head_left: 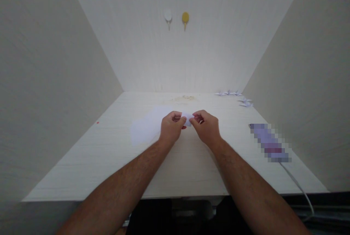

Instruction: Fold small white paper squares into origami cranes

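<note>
A small piece of white paper is held up between my two hands above the middle of the table. My left hand pinches its left side between thumb and fingers. On the other side, my right hand grips the right edge in the same way. Whether the paper is folded cannot be made out. Behind and left of my left hand, white paper sheets lie flat on the table, partly covered by that hand.
Several folded paper cranes stand at the table's back right corner. A blurred-out phone-like device with a white cable lies at right. A white hook and a yellow hook hang on the back wall. Walls enclose the table on three sides.
</note>
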The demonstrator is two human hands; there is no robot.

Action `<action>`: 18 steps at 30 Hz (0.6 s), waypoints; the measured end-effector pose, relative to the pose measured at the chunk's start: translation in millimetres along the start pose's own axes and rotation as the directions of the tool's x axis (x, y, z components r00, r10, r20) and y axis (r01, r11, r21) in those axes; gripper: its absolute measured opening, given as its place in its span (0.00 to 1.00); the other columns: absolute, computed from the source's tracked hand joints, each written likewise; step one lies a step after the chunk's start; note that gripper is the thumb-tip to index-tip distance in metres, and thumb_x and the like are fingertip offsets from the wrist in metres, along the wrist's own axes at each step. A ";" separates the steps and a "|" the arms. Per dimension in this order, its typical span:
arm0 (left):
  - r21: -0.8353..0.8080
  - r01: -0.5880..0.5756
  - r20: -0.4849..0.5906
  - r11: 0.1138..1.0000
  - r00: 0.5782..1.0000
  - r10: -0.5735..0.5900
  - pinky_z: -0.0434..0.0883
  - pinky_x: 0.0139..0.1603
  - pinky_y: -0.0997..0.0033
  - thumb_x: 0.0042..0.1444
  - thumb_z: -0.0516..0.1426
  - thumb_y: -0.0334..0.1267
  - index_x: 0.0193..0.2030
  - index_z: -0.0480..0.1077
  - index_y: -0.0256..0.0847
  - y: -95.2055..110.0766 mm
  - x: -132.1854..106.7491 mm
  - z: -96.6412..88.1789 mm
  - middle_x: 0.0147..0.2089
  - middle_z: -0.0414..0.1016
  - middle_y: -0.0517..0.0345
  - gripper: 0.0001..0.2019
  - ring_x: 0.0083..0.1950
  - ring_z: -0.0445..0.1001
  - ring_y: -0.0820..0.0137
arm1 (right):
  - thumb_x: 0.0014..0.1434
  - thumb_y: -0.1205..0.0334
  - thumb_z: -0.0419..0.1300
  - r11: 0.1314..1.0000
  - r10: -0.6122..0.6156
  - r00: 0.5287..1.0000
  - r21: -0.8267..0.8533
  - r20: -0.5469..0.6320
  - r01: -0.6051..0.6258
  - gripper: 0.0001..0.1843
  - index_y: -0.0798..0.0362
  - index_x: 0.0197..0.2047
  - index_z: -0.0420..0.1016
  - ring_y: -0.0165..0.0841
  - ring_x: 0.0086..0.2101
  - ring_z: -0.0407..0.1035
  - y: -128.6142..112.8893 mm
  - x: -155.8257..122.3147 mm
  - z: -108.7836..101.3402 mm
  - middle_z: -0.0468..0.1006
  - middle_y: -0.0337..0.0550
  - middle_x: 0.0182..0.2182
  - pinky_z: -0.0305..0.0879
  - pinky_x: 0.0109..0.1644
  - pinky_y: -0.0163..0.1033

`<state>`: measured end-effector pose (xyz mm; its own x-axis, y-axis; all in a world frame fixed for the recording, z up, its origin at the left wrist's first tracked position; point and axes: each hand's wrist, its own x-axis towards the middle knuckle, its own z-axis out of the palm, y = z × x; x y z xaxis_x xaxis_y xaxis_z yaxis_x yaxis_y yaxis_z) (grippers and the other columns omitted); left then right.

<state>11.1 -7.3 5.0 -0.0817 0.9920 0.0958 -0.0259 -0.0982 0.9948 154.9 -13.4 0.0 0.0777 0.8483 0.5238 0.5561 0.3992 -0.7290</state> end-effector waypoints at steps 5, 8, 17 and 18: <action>0.015 -0.002 -0.056 1.000 0.998 0.003 0.76 0.28 0.74 0.46 0.63 0.38 0.32 0.72 0.35 0.6 0.5 1.2 0.29 0.76 0.57 0.09 0.28 0.75 0.73 | 0.57 0.61 0.61 0.978 -0.161 0.987 -0.134 0.004 0.160 0.09 0.50 0.42 0.78 0.34 0.31 0.70 4.9 -0.4 -1.4 0.79 0.45 0.35 0.68 0.39 0.41; -0.011 -0.002 -0.070 1.000 0.998 0.001 0.76 0.28 0.74 0.44 0.64 0.38 0.31 0.72 0.34 -1.4 1.7 1.3 0.27 0.76 0.57 0.10 0.27 0.75 0.73 | 0.59 0.63 0.59 0.962 -0.222 0.975 -0.164 0.004 0.220 0.09 0.51 0.41 0.78 0.32 0.30 0.70 4.8 -0.6 -1.7 0.79 0.46 0.36 0.68 0.38 0.39; -0.094 0.028 0.051 0.995 0.998 -0.023 0.78 0.28 0.69 0.44 0.64 0.39 0.28 0.72 0.35 -1.1 -0.4 2.1 0.25 0.74 0.59 0.10 0.27 0.74 0.72 | 0.56 0.62 0.63 0.983 -0.183 0.983 -0.039 -0.036 0.181 0.03 0.52 0.32 0.77 0.28 0.25 0.67 -2.6 -2.7 3.6 0.76 0.38 0.25 0.64 0.31 0.34; -0.110 0.039 0.060 0.993 0.998 -0.033 0.78 0.27 0.69 0.45 0.64 0.40 0.27 0.71 0.35 -0.1 -0.9 2.4 0.24 0.73 0.59 0.10 0.26 0.74 0.72 | 0.56 0.63 0.62 0.978 -0.208 0.977 -0.042 -0.047 0.206 0.03 0.52 0.33 0.78 0.28 0.25 0.67 -2.4 -2.7 3.4 0.76 0.39 0.26 0.64 0.31 0.35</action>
<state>13.6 -8.1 4.8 -0.0210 0.9977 0.0651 -0.1385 -0.0674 0.9881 150.5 -15.5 -1.1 -0.0008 0.7295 0.6840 0.5944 0.5504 -0.5863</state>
